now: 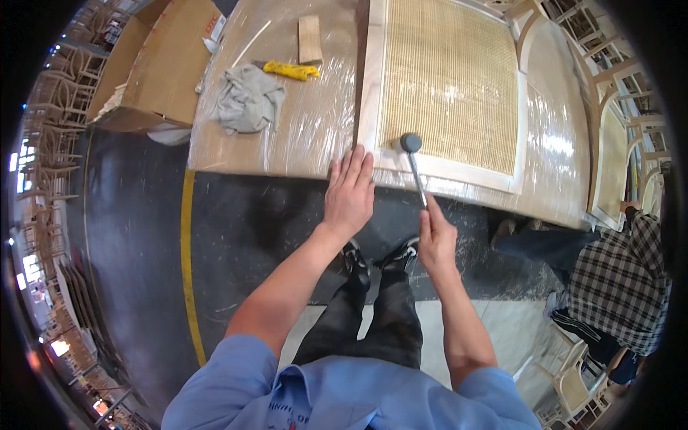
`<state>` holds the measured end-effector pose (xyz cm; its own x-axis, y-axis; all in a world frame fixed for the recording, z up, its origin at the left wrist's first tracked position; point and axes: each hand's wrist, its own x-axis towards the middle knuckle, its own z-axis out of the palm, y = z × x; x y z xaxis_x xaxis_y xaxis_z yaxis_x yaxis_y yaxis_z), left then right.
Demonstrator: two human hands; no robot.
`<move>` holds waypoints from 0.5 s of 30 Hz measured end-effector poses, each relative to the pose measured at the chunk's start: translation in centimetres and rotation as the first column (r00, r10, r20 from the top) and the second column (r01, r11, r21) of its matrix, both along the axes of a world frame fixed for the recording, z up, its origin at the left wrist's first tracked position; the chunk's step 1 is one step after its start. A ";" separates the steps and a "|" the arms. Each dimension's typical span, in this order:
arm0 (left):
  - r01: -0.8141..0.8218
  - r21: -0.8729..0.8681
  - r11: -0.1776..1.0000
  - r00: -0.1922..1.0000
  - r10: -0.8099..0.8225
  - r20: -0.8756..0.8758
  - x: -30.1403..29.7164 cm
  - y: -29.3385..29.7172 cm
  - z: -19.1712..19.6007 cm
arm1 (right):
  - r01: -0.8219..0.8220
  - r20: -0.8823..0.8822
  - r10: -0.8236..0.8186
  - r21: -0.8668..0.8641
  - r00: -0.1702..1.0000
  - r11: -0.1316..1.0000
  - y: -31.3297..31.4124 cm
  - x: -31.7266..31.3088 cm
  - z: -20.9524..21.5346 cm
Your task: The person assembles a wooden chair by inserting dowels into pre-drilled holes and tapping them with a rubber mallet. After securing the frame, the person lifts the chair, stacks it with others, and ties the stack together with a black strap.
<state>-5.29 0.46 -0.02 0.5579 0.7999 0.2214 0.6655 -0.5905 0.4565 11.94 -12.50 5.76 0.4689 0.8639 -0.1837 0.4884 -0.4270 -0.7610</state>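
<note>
My right hand grips the thin handle of a mallet, whose dark round head rests on the near left corner of a pale wooden frame filled with woven cane. My left hand lies flat, fingers together, on the near edge of the frame just left of the mallet head. The frame lies on a table wrapped in clear plastic.
A grey rag, a yellow-handled tool and a small wooden block lie on the table to the left. A cardboard box stands beyond. A person in a checked shirt crouches at the right. More cane frames stand there.
</note>
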 end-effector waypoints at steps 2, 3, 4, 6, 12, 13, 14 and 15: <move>-0.004 -0.014 1.000 1.000 0.004 0.016 -0.4 0.1 0.0 | 0.005 -0.027 -0.002 0.091 1.000 0.996 -0.3 -0.8 0.4; 0.011 -0.005 1.000 1.000 -0.011 0.019 -0.5 0.1 -0.1 | -0.018 0.009 0.016 0.187 1.000 0.982 -0.4 -1.0 0.0; 0.026 0.004 1.000 0.999 -0.026 0.021 -0.5 0.3 -0.1 | -0.044 0.047 0.032 0.281 0.998 0.959 -0.5 -1.2 -0.5; 0.029 -0.022 0.999 0.999 -0.028 0.041 -0.5 0.1 -0.1 | -0.117 0.097 0.099 0.204 0.990 0.972 0.2 -1.1 -0.8; 0.045 -0.075 0.996 0.993 -0.036 0.115 -0.7 0.7 0.4 | -0.061 0.013 0.060 0.259 0.998 0.964 0.9 -0.8 0.3; 0.067 -0.075 0.995 0.988 -0.055 0.142 -0.4 0.5 0.3 | -0.060 0.044 0.047 0.389 0.998 0.919 0.2 -1.0 -0.5; 0.074 -0.079 0.994 0.990 -0.064 0.122 -0.5 0.3 0.3 | -0.177 0.219 0.084 0.449 0.972 0.876 0.4 -0.7 -1.5; 0.088 -0.070 0.994 0.991 -0.080 0.105 -0.6 0.6 0.1 | -0.176 0.167 0.124 0.341 0.978 0.923 0.3 -0.5 -2.0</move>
